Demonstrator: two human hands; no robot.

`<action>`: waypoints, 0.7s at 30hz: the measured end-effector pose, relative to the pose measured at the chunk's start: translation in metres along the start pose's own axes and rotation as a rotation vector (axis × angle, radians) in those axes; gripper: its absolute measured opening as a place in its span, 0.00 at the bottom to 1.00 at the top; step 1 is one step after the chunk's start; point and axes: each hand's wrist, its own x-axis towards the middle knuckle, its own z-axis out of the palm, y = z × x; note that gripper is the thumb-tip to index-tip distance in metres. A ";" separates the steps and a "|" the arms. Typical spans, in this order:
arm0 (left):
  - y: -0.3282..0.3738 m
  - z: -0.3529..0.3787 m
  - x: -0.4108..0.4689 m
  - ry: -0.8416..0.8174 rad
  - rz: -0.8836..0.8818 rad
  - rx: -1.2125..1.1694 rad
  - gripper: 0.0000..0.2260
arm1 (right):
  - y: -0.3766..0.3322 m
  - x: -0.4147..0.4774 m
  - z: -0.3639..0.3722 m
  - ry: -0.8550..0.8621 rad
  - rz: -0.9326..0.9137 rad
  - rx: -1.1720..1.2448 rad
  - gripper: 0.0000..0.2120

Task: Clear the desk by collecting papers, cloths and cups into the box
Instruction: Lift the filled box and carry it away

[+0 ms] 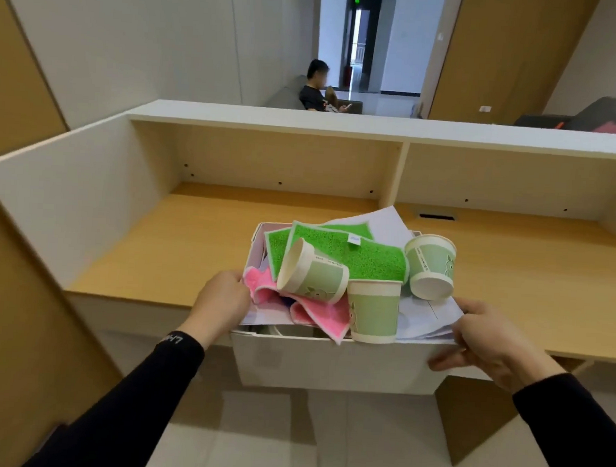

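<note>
A white box (pixel 331 364) hangs in front of the desk's near edge, held at both sides. My left hand (pixel 221 302) grips its left rim and my right hand (pixel 487 343) grips its right rim. Inside lie green cloths (pixel 366 256), a pink cloth (pixel 316 315) and white papers (pixel 424 320). Three green paper cups rest on top: one on its side at the left (pixel 313 273), one upright at the front (pixel 374 311), one tipped at the right (pixel 430 266). The pink cloth and the papers spill over the front rim.
The wooden desk top (pixel 190 247) lies behind the box, bounded by a white side panel (pixel 70 197) on the left and a shelf back. A cable slot (pixel 437 216) is at the rear right. A person (pixel 317 89) sits on a sofa beyond the partition.
</note>
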 end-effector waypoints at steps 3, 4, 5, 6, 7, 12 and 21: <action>-0.035 -0.031 -0.023 0.011 -0.028 0.003 0.10 | 0.004 -0.025 0.037 -0.018 0.010 -0.009 0.23; -0.047 -0.040 -0.030 0.013 -0.031 -0.001 0.11 | 0.006 -0.031 0.050 -0.024 0.011 -0.015 0.22; -0.060 -0.050 -0.038 0.016 -0.030 -0.003 0.11 | 0.008 -0.037 0.064 -0.027 0.012 -0.023 0.22; -0.070 -0.057 -0.044 0.017 -0.029 -0.006 0.12 | 0.010 -0.042 0.076 -0.027 0.014 -0.034 0.22; -0.084 -0.066 -0.049 0.019 -0.031 -0.013 0.12 | 0.013 -0.047 0.091 -0.026 0.014 -0.042 0.22; -0.150 -0.116 -0.066 0.007 -0.058 -0.007 0.13 | 0.029 -0.074 0.175 -0.004 0.010 -0.015 0.22; -0.272 -0.166 -0.086 -0.106 -0.159 -0.032 0.12 | 0.094 -0.101 0.309 0.044 0.153 0.053 0.24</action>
